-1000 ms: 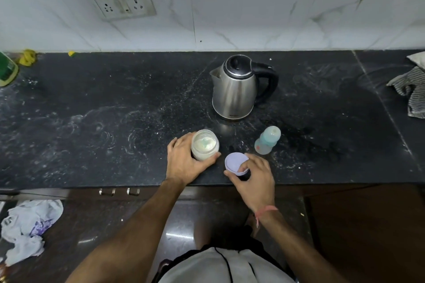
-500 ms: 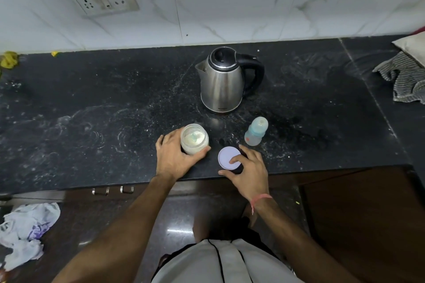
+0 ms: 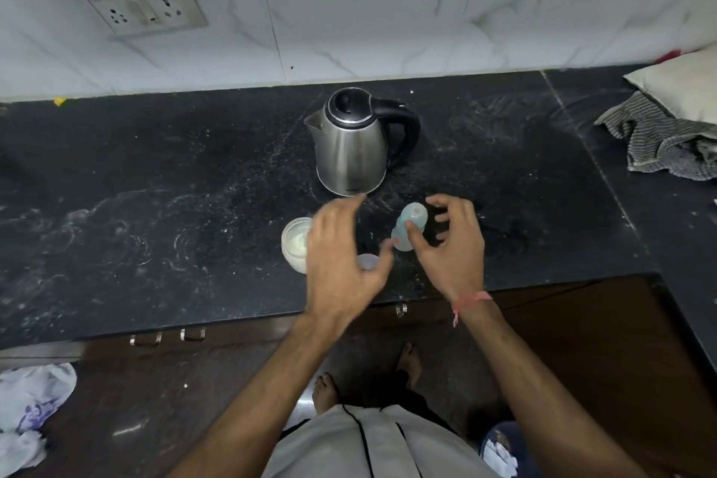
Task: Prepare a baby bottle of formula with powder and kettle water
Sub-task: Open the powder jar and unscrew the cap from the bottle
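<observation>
Jar: your powder jar (image 3: pixel 295 244) stands open at the counter's front edge, pale powder showing inside. Your left hand had it wrapped half a second ago; it stands free now.
Lid: the lilac lid (image 3: pixel 368 261) lies flat on the counter (image 3: pixel 155 206) just right of the jar, mostly hidden under your left hand. You set it down and let go with the right.
Left hand: your left hand (image 3: pixel 341 264) is off the jar and moving across toward the bottle, fingers loose and spread, holding nothing. It is motion-blurred, so whether it touches anything I cannot tell.
Right hand: your right hand (image 3: pixel 452 244) has gone from the lid to the bottle; thumb lies against its near side, fingers curled open around the far side, not yet closed.
Bottle: the baby bottle (image 3: pixel 409 225), pale blue-green, stands on the counter in front of the kettle and right of the jar, cap on.
Kettle: the steel kettle (image 3: pixel 351 144) sits behind, lid shut, handle to the right, untouched.
Meaning: jar opening looks done. Both hands converging on the bottle suggests uncapping is your next step, before powder or water.
Watch: the open jar sits near your left forearm; a careless sweep could tip it.
</observation>
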